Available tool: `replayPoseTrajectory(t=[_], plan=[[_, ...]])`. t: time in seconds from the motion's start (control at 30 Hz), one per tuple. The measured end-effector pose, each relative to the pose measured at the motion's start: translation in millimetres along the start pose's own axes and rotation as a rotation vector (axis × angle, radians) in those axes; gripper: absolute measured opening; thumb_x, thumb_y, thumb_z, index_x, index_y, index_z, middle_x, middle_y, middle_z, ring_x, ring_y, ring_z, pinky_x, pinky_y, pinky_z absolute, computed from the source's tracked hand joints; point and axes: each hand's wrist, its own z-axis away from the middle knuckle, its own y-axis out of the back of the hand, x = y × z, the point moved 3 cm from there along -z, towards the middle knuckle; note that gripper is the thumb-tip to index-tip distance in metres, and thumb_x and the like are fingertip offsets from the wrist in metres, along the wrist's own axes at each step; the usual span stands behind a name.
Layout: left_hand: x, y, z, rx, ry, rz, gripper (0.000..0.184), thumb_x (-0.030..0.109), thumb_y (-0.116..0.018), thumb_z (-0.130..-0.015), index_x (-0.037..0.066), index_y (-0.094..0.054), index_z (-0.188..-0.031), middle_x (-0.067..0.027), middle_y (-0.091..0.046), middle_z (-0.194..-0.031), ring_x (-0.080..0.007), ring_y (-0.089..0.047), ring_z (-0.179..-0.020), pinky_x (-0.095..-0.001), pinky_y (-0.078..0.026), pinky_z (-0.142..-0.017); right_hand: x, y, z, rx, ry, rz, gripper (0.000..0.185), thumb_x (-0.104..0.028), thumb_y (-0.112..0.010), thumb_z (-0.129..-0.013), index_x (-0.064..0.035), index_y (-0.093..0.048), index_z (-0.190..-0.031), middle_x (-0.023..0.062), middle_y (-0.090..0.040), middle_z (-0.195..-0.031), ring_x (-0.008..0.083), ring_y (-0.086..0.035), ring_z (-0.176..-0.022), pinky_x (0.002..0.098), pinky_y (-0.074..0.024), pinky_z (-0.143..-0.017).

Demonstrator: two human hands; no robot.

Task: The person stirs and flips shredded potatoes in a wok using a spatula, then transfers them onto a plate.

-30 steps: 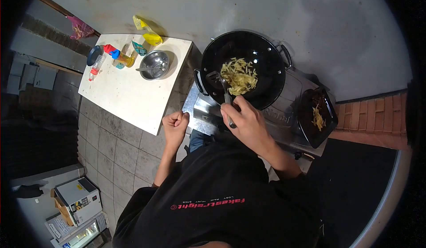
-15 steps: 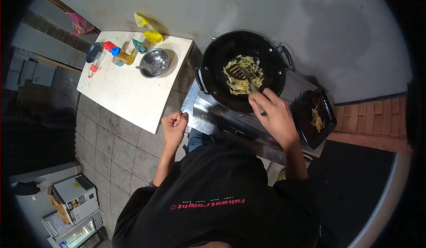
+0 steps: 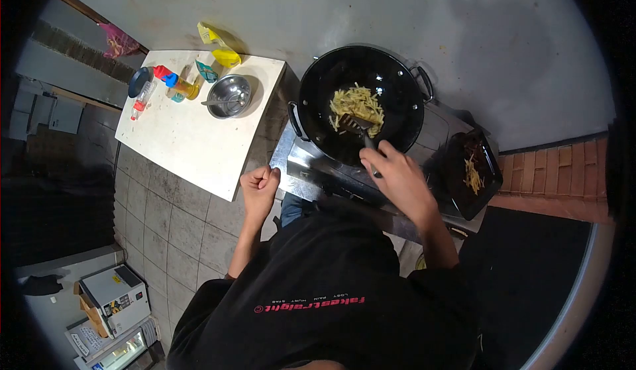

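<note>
My right hand [image 3: 397, 178] grips the handle of a slotted spatula [image 3: 358, 123], whose head is down in a black two-handled wok [image 3: 404, 121]. Pale yellow strips of food, like cut potato [image 3: 356, 102], lie heaped on the wok's bottom, with the spatula's head at their near edge. My left hand [image 3: 260, 188] is curled into a fist beside the stove's left edge, apart from the wok, and nothing shows in it. Right of the wok, a black tray [image 3: 487, 191] holds a few yellow strips and some darker pieces.
A white table [image 3: 199, 155] at the left bears a steel bowl [image 3: 229, 96] with a spoon, a blue-capped oil bottle [image 3: 185, 86], other bottles and a yellow packet [image 3: 218, 44]. The wok stands on a stove [image 3: 318, 171] against the grey wall.
My right hand has drawn the spatula toward me and slightly left. The yellow strips have shifted into a tighter heap. My left hand remains a fist in nearly the same place.
</note>
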Motion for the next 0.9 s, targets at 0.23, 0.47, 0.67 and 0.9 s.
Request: replayPoseTrajectory(t=[0.23, 0.47, 0.67, 0.9], plan=[[-2, 3, 2, 0.031, -0.005, 0.014, 0.046, -0.001, -0.06, -0.086, 0.01, -0.026, -0.057, 0.0076, -0.029, -0.054, -0.0016, -0.025, -0.055, -0.0242, -0.02, -0.048, 7, 49, -29, 0.219, 0.022, -0.051, 0.009, -0.009, -0.064, -0.087, -0.0066, -0.062, -0.096, 0.0126, -0.055, -0.081, 0.0347, -0.059, -0.072, 0.0414, -0.0463, -0.061], [5, -1, 1, 0.035, -0.014, 0.011, 0.046, -0.003, -0.059, -0.086, 0.01, -0.025, -0.057, 0.0078, -0.029, -0.054, -0.0015, -0.025, -0.054, -0.0238, -0.02, -0.048, 55, 59, -87, 0.235, 0.035, -0.092, 0.009, -0.014, -0.061, -0.091, -0.0076, -0.061, -0.097, 0.0139, -0.057, -0.082, 0.0336, -0.058, -0.075, 0.0414, -0.0456, -0.069], [0, 5, 2, 0.047, -0.005, 0.014, 0.048, -0.005, -0.057, -0.086, 0.012, -0.023, -0.058, 0.007, -0.032, -0.054, -0.002, -0.028, -0.052, -0.0216, -0.023, -0.048, 80, 46, -112, 0.19, 0.008, -0.079, 0.011, -0.014, -0.061, -0.09, -0.0058, -0.063, -0.098, 0.0142, -0.061, -0.084, 0.0321, -0.058, -0.073, 0.0407, -0.0459, -0.071], [1, 3, 1, 0.045, 0.012, 0.038, 0.047, -0.002, -0.059, -0.087, 0.011, -0.025, -0.057, 0.0081, -0.03, -0.055, -0.0012, -0.025, -0.054, -0.0234, -0.019, -0.048, 70, 49, -107, 0.166, 0.024, -0.187, 0.014, -0.014, -0.061, -0.09, -0.0013, -0.062, -0.096, 0.0194, -0.062, -0.076, 0.0336, -0.06, -0.066, 0.0383, -0.0461, -0.063]])
